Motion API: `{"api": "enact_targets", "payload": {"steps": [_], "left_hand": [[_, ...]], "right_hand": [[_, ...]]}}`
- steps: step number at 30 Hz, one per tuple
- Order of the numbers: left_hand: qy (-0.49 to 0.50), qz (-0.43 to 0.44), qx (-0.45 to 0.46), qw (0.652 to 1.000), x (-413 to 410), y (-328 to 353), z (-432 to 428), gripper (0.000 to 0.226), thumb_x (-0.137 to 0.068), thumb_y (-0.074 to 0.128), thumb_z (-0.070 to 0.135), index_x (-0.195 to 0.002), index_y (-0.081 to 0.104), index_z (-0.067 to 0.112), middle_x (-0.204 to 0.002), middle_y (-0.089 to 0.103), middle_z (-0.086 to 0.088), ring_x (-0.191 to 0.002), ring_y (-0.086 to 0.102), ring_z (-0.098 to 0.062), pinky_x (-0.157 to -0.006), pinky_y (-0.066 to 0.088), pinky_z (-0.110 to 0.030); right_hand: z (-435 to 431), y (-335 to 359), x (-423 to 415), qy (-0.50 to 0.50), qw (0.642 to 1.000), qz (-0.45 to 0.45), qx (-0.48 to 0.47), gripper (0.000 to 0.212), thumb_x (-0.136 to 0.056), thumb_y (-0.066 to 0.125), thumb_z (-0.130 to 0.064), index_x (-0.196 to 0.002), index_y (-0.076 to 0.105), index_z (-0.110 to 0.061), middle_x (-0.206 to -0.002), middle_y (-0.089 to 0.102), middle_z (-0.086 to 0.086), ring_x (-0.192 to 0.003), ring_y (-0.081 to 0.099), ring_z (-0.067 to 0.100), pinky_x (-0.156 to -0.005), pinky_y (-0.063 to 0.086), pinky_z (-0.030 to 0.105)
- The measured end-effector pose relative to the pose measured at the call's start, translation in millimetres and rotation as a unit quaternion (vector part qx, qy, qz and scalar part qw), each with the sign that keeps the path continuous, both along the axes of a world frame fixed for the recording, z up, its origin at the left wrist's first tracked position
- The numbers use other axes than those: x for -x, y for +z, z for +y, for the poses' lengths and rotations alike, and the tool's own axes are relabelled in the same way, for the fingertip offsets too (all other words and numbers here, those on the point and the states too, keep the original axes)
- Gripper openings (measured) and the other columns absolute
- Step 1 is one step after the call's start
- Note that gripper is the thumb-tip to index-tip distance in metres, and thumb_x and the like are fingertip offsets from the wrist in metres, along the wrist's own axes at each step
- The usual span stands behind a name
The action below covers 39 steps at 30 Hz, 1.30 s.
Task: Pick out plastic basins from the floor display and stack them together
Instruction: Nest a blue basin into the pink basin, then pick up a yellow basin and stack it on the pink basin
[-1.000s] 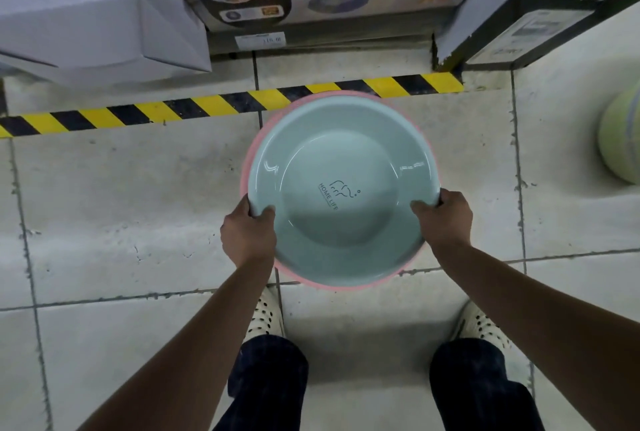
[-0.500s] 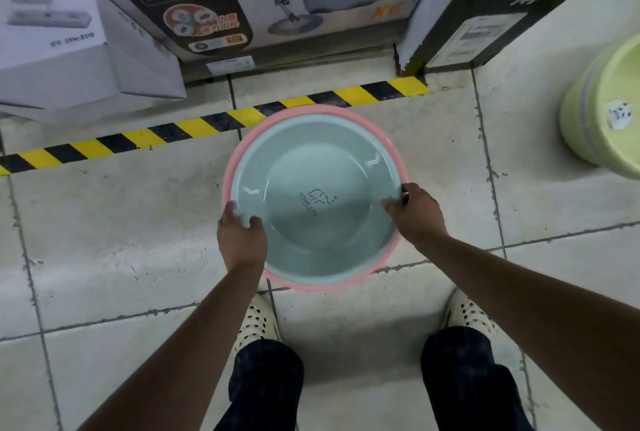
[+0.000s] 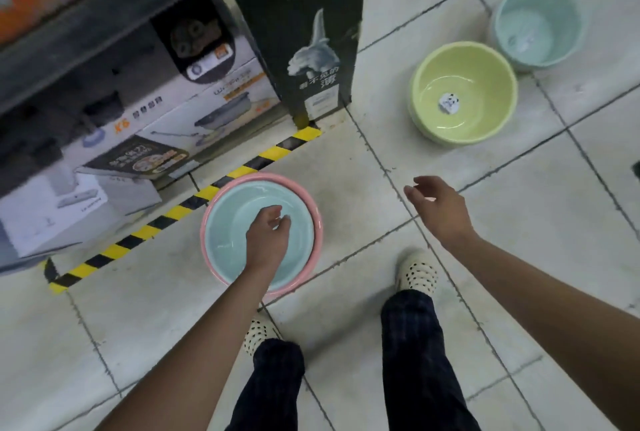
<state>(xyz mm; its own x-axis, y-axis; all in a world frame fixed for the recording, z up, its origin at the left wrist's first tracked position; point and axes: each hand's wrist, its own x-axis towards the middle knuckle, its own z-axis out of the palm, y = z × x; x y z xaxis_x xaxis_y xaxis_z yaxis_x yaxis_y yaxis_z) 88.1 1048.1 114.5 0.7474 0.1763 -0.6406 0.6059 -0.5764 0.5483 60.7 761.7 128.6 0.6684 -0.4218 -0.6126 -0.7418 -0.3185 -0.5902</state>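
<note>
Left hand (image 3: 268, 236) loosely curled, empty, over teal basin (image 3: 228, 233) nested in pink basin (image 3: 317, 219) on the floor. Right hand (image 3: 438, 209) spread, empty — above tile. Green basin (image 3: 464, 91) and second teal basin (image 3: 540, 25) sit ahead-right. Black box (image 3: 311, 15): QR code; white carton (image 3: 207, 108): "X6".

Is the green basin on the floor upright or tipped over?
Upright. The green basin sits mouth-up on the floor tiles, its inside and a small sticker visible.
</note>
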Motion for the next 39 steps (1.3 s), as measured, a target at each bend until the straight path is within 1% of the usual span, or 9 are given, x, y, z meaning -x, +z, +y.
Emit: {"api": "enact_targets", "payload": {"steps": [9,13,20,23,26,31,33,36,39], "left_hand": [[-0.019,0.032,0.032,0.999,-23.7,100.4,-189.2,0.038,-0.094,0.060,0.020,-0.131,0.056,0.011,-0.131,0.062,-0.005,-0.108,0.057,-0.013,-0.087,0.037,-0.021],[0.019,0.054,0.062,0.996,-43.1,105.4,-256.9,0.044,-0.092,0.063,0.025,-0.133,0.054,0.011,-0.134,0.059,-0.009,-0.116,0.059,-0.022,-0.096,0.046,-0.031],[0.038,0.071,0.096,0.992,-84.9,90.0,-321.5,0.048,-0.093,0.063,0.028,-0.136,0.049,0.012,-0.124,0.057,-0.004,-0.108,0.056,-0.018,-0.088,0.040,-0.026],[0.048,0.079,0.088,0.992,-108.7,73.7,-333.0,0.050,-0.093,0.063,0.029,-0.138,0.047,0.012,-0.125,0.056,-0.004,-0.100,0.058,-0.016,-0.084,0.040,-0.025],[0.045,0.087,0.079,0.992,-134.7,46.4,-342.8,0.051,-0.094,0.062,0.030,-0.139,0.046,0.012,-0.129,0.054,-0.003,-0.085,0.055,-0.008,-0.069,0.041,-0.017],[0.036,0.093,0.060,0.993,-171.6,-29.8,-365.2,0.051,-0.093,0.064,0.032,-0.138,0.047,0.014,-0.140,0.052,-0.009,-0.125,0.052,-0.022,-0.084,0.038,-0.024],[0.034,0.088,0.058,0.994,-186.1,-63.9,-377.1,0.053,-0.093,0.064,0.032,-0.139,0.046,0.014,-0.142,0.050,-0.009,-0.130,0.048,-0.021,-0.082,0.040,-0.022],[0.057,0.090,0.047,0.993,-204.1,-120.9,-396.0,0.056,-0.091,0.065,0.036,-0.140,0.045,0.016,-0.141,0.050,-0.008,-0.124,0.052,-0.023,-0.066,0.045,-0.021],[0.081,0.085,0.046,0.992,-218.6,-185.7,-415.0,0.065,-0.088,0.069,0.037,-0.142,0.043,0.013,-0.140,0.051,-0.012,-0.123,0.053,-0.026,-0.091,0.045,-0.028]], "right_hand": [[-172.2,106.9,18.7,-0.064,0.998,0.010,-0.002,0.046,-0.090,0.064,-0.042,-0.128,0.057,-0.017,-0.121,0.064,0.002,-0.118,0.057,0.018,-0.092,0.040,0.027],[-226.8,119.4,6.0,-0.049,0.998,0.033,0.003,0.048,-0.090,0.064,-0.042,-0.129,0.056,-0.015,-0.123,0.063,0.005,-0.117,0.056,0.022,-0.089,0.039,0.028],[-283.5,104.6,-39.6,-0.057,0.995,0.077,0.010,0.051,-0.090,0.062,-0.043,-0.132,0.053,-0.015,-0.125,0.061,0.006,-0.118,0.056,0.023,-0.090,0.038,0.028],[-299.1,90.4,-64.4,-0.077,0.991,0.104,0.016,0.053,-0.091,0.061,-0.043,-0.134,0.051,-0.013,-0.129,0.060,0.007,-0.120,0.054,0.026,-0.088,0.037,0.028],[-315.5,66.3,-90.7,-0.088,0.990,0.113,0.012,0.054,-0.091,0.060,-0.043,-0.135,0.051,-0.013,-0.130,0.059,0.008,-0.122,0.053,0.027,-0.090,0.036,0.030],[-345.8,-2.9,-133.7,-0.074,0.990,0.115,0.019,0.054,-0.092,0.060,-0.042,-0.137,0.049,-0.014,-0.131,0.060,0.008,-0.120,0.055,0.025,-0.087,0.035,0.026],[-359.2,-35.5,-152.4,-0.072,0.990,0.121,0.016,0.054,-0.092,0.060,-0.042,-0.137,0.049,-0.014,-0.132,0.059,0.008,-0.121,0.054,0.025,-0.086,0.035,0.026],[-379.4,-93.0,-179.2,-0.064,0.990,0.128,0.020,0.054,-0.092,0.060,-0.042,-0.137,0.049,-0.014,-0.133,0.058,0.008,-0.121,0.054,0.025,-0.088,0.036,0.028],[-396.5,-159.5,-203.1,-0.051,0.989,0.135,0.029,0.057,-0.092,0.061,-0.041,-0.139,0.046,-0.014,-0.138,0.055,0.009,-0.125,0.052,0.026,-0.089,0.037,0.030]]}}
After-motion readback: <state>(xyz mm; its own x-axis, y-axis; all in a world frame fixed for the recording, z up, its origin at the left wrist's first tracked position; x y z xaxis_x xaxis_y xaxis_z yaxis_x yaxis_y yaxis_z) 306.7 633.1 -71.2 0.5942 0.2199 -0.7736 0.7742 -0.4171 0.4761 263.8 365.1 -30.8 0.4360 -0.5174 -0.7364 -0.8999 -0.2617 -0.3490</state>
